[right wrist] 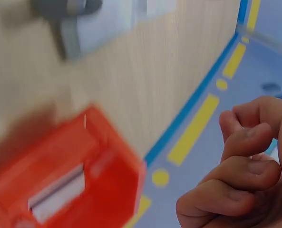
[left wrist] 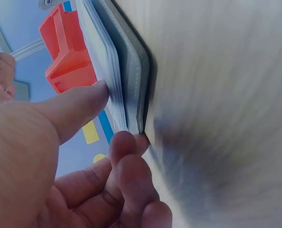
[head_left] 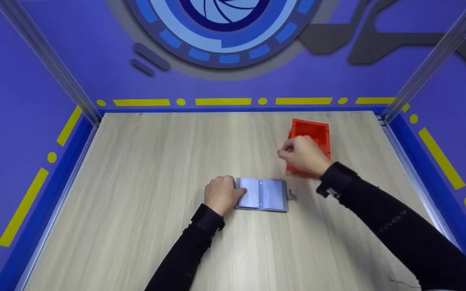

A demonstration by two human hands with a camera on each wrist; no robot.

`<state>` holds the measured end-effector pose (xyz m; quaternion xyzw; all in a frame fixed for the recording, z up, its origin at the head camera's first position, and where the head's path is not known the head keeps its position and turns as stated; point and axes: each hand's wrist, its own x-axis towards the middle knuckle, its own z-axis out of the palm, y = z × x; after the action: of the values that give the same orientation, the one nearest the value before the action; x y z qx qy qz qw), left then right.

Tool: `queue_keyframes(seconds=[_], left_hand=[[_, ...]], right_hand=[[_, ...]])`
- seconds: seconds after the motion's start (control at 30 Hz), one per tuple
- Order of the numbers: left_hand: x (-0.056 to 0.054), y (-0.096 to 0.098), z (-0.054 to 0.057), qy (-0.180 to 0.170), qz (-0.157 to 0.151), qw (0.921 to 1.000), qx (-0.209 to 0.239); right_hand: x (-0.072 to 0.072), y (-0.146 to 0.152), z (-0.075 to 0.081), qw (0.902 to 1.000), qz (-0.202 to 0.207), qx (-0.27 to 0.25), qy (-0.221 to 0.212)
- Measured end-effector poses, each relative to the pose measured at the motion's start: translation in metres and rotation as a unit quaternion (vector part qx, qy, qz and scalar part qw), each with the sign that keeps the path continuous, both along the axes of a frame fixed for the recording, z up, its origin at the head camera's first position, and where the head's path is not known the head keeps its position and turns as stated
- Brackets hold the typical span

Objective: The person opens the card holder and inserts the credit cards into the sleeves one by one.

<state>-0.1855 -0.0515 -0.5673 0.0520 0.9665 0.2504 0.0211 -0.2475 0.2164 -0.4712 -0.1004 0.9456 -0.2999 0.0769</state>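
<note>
A small card holder with a grey cover and clear sleeves lies opened flat on the table. My left hand holds its left edge; the thumb presses on the stack of sleeves, and the other fingers curl beside the cover's edge. A strap with a metal snap sticks out from the right cover. Up and to the right, my right hand hovers in front of the red bin with its fingers curled. No object shows between these fingers in any view.
Inside the red bin, a pale patch shows in the right wrist view. Blue walls with yellow marks enclose the wooden table at the back and sides. A thin dark thread lies near the front right.
</note>
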Motion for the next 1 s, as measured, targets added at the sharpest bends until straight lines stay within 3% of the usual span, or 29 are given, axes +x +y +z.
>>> queue_keyframes(seconds=[0.1,0.4,0.73,1.0], left_hand=[[0.0,0.0,0.0,-0.003,0.002,1.0,0.004],[-0.001,0.001,0.0,-0.009,0.006,0.9999,0.008],[-0.002,-0.001,0.0,0.001,0.005,1.0,0.008],[-0.002,0.0,0.0,-0.006,0.006,0.9999,0.011]], right_hand=[[-0.011,0.016,0.006,0.9995,-0.022,0.01,0.018],[-0.045,0.048,0.005,0.9886,-0.055,0.14,0.004],[-0.081,0.04,-0.016,0.9684,-0.024,0.243,-0.052],[-0.092,0.037,-0.03,0.9611,-0.011,0.264,-0.08]])
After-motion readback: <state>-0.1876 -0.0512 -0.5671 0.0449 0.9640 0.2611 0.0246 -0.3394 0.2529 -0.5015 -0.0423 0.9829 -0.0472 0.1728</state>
